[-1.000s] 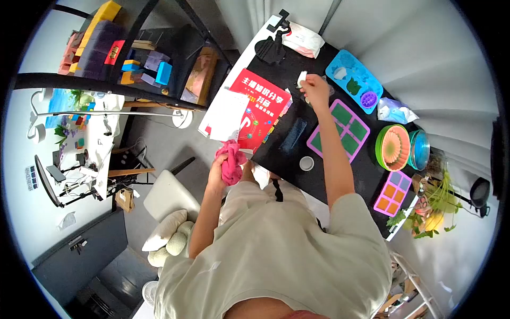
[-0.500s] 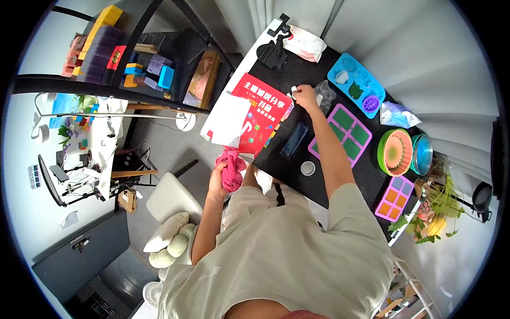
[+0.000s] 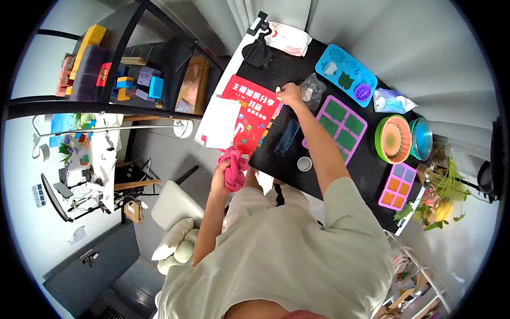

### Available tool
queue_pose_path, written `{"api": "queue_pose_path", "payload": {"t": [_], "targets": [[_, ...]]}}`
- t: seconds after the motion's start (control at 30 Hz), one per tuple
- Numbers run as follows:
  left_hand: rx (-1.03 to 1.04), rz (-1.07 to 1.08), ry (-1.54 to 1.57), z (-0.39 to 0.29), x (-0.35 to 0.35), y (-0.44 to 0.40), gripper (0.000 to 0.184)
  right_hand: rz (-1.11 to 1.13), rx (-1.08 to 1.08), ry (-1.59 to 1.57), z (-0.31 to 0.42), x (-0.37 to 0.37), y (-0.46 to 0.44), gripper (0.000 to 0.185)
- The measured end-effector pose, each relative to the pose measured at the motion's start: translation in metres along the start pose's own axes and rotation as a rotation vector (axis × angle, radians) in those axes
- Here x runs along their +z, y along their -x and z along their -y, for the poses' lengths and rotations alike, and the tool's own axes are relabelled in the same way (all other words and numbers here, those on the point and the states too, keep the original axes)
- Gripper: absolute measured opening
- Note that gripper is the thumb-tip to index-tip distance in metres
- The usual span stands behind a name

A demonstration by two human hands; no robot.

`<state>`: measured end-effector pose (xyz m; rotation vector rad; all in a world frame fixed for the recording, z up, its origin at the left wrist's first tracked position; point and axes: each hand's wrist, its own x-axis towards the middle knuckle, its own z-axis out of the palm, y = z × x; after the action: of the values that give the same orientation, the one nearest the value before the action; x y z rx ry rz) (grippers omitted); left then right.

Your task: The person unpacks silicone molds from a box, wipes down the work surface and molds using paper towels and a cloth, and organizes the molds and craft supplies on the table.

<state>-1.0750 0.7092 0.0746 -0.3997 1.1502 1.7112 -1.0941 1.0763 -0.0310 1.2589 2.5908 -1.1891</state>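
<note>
Bunched in my left hand is a pink cloth, held near the table's front edge. My right hand is closed on a small white object, too small to name, beside the upper right corner of the red book. A white paper lies over the book's left part. Clear crumpled plastic is just right of my right hand. A dark rectangular item and a small white round cup are on the black table below my right hand.
Purple mold with green cells, blue mold, stacked bowls and a smaller mold with orange cells stand to the right. A white packet and black stand are at the back. A chair is at left.
My right hand has moved left and toward the book's corner with the white object. The pink cloth stays in my left hand. The camera view has shifted slightly.
</note>
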Motion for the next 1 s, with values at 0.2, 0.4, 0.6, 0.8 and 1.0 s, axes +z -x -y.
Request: {"api": "queue_pose_path", "payload": {"t": [0.2,0.4,0.6,0.8,1.0], "targets": [[0.027,-0.121,0.109,-0.002,-0.004,0.014,0.034,0.226,0.26,-0.132,-0.01,0.014,-0.023,0.03],[0.031,-0.142,0.12,0.001,-0.016,0.015,0.031,-0.255,-0.026,-0.075,-0.005,-0.007,0.037,0.021],[-0.009,-0.114,0.08,0.004,-0.013,0.007,0.031,-0.812,-0.392,0.462,-0.016,-0.048,0.107,0.012],[0.003,-0.017,0.018,0.002,-0.004,0.001,0.04,-0.514,-0.221,0.558,-0.064,-0.035,0.06,0.018],[0.026,-0.103,0.008,0.005,-0.015,0.001,0.039,-0.594,-0.37,0.513,-0.067,-0.043,0.06,0.014]]}}
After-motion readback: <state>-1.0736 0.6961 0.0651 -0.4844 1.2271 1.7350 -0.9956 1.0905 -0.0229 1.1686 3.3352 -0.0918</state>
